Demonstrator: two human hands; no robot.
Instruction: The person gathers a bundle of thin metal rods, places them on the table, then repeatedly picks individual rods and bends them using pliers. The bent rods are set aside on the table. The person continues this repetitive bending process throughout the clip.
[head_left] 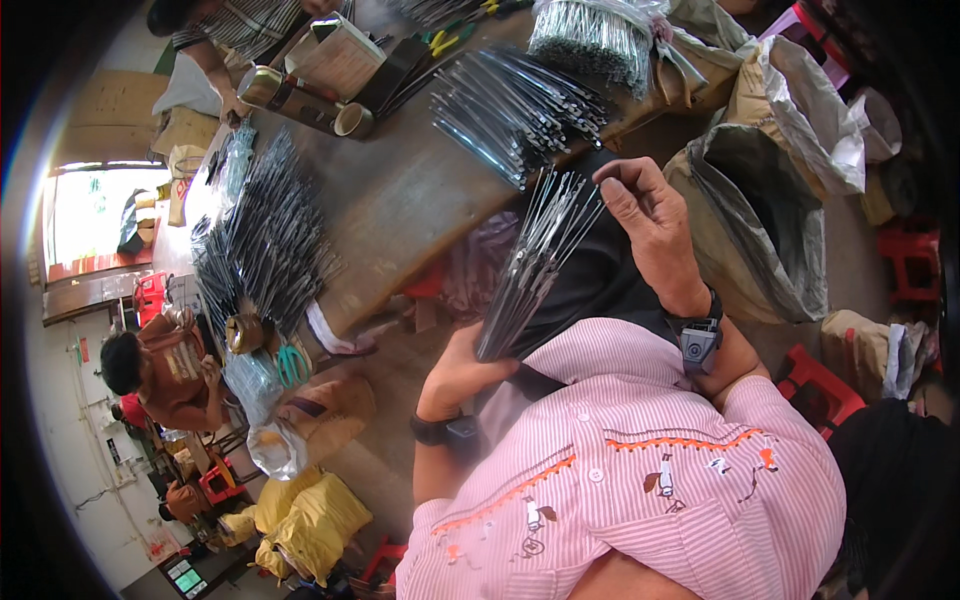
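The left hand (462,372) grasps the lower end of a bundle of thin metal rods (535,262), which fans upward from this grip. The right hand (648,222) pinches the rod tips at the top. Beyond the fingers, more rods (515,105) lie on the wooden table (400,200)

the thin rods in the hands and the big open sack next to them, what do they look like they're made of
Bundle of thin rods, gripped by the left hand and fanned by the right hand: probably metal, since they are grey, stiff and straight with bright glints. Open sack: apparently woven plastic or coated fabric, with a tan outside, a greyish lining and a crumpled, folded rim.
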